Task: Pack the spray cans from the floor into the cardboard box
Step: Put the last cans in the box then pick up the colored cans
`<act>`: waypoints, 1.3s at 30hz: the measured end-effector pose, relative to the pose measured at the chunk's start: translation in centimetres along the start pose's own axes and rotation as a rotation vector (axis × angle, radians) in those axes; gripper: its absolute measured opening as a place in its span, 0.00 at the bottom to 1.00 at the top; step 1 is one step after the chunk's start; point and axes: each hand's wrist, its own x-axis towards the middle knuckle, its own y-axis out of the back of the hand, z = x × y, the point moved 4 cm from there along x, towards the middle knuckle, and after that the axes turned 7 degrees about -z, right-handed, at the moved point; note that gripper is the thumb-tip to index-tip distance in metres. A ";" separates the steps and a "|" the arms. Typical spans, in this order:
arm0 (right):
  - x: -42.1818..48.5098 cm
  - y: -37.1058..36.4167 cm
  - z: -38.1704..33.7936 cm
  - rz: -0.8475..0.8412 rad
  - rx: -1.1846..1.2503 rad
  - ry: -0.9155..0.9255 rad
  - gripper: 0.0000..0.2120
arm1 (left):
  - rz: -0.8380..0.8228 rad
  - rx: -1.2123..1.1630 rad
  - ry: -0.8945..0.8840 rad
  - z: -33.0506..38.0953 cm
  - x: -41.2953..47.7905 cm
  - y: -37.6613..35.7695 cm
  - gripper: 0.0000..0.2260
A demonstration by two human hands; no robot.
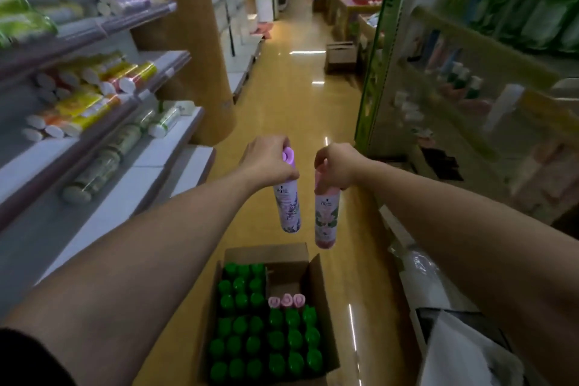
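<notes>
Items I can see from the head camera:

1. Left hand (266,160): fingers curled round the top of a purple-capped spray can (286,204), which hangs upright in the air above the floor (282,103), beyond the box's far edge.
2. Right hand (340,166): clenched round the top of a pink spray can (326,219), also hanging upright. The two cans are side by side, near each other but apart.
3. Cardboard box (266,252): on the floor below the hands, flaps open.
4. Box contents: rows of green-capped cans (247,338) standing upright and filling most of it. A short row of three pink caps (286,301) sits at the right, just beyond the green ones. Bare cardboard shows in the far right corner.
5. Left shelves (94,141): cans lying on their sides, yellow, orange and green labels, white caps facing out.
6. Right shelving (470,81): heavily blurred; I think those are bottles, but I cannot be sure.
7. A second box (340,56): further down the aisle, on the floor.
</notes>
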 end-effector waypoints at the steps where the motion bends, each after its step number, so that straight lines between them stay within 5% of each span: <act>1: 1.4 -0.3 0.8 -0.021 -0.017 0.011 0.31 | -0.016 -0.001 0.018 -0.2 1.0 -0.8 0.14; 9: 11.4 -7.2 5.7 -0.175 -0.076 0.071 0.23 | -0.177 -0.034 0.142 -5.5 8.0 -10.0 0.18; 19: 21.5 -25.8 14.4 -0.240 0.062 -0.065 0.12 | -0.396 -0.042 0.220 -19.5 12.1 -28.5 0.15; 25: 26.1 -35.9 19.8 -0.275 0.082 -0.112 0.22 | -0.385 -0.130 0.248 -26.5 13.1 -39.0 0.18; 39: 33.2 -51.0 24.6 -0.572 -0.080 0.036 0.20 | -0.457 -0.038 0.335 -33.8 13.9 -56.6 0.12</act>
